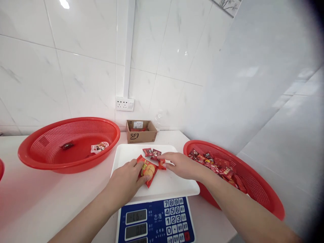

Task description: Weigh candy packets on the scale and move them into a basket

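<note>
My left hand (pixel 130 177) is closed on a red and yellow snack packet (pixel 148 171) with round biscuits pictured on it, over the white tray (pixel 121 158) of a weighing scale. My right hand (pixel 177 163) reaches in from the right, its thumb and fingers around a small red sweet packet (pixel 162 164) on the tray. Whether the fingers press on that packet is hard to make out. Just beyond the fingertips lie a dark red wrapped sweet (pixel 156 154) and another small red packet (pixel 147 152).
Right of the tray stands a red basket (pixel 268 199) holding many wrapped snacks. A second red basket (pixel 68 167) at left has a few items inside. Behind the tray is a cardboard box (pixel 143 136) against the tiled wall. The scale's blue keypad panel (pixel 157 233) faces me.
</note>
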A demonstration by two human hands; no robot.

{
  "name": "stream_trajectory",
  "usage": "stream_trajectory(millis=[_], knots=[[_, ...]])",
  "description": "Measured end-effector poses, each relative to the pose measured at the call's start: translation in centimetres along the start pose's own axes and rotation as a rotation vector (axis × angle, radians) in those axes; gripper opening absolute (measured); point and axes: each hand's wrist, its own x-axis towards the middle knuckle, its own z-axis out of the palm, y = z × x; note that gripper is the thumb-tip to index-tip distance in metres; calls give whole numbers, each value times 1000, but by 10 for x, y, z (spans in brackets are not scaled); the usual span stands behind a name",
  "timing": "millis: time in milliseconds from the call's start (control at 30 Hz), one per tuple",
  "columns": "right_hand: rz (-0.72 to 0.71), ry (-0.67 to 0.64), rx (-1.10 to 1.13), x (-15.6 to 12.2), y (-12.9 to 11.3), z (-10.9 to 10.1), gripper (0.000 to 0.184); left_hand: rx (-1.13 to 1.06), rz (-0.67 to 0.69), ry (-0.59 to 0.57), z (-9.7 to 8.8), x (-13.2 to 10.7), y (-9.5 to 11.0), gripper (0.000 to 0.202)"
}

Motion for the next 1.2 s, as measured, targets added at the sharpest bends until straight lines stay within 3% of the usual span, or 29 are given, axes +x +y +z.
stream_trajectory(millis=[100,233,300,367,433,533,667,833,933,1033,1100,1200], knots=[[42,163,-22,-5,31,-4,38,-4,5,5,0,-1,0,38],[268,362,-190,-14,93,-15,38,-12,11,11,0,-1,-1,37],[391,354,-278,-23,117,-21,37,-11,11,17,0,0,0,37],[440,341,-295,-33,125,-24,36,-2,7,18,1,0,0,38],[423,358,-252,-42,116,-22,36,25,13,12,2,1,1,38],[279,372,-145,-49,78,-9,38,81,25,16,5,2,3,40],[-3,162,-83,-44,28,19,46,126,2,33,6,3,6,43],[-90,124,2,-26,9,37,49,142,1,44,3,7,13,40],[-118,254,120,-22,3,29,43,132,-12,40,-3,7,14,43],[-157,518,255,-27,-9,11,36,150,-63,87,-13,3,3,44],[-209,736,332,-36,-18,-2,29,204,-134,154,-23,-1,-14,47],[-305,997,433,-59,-21,-11,23,279,-287,231,-42,-9,-56,48]])
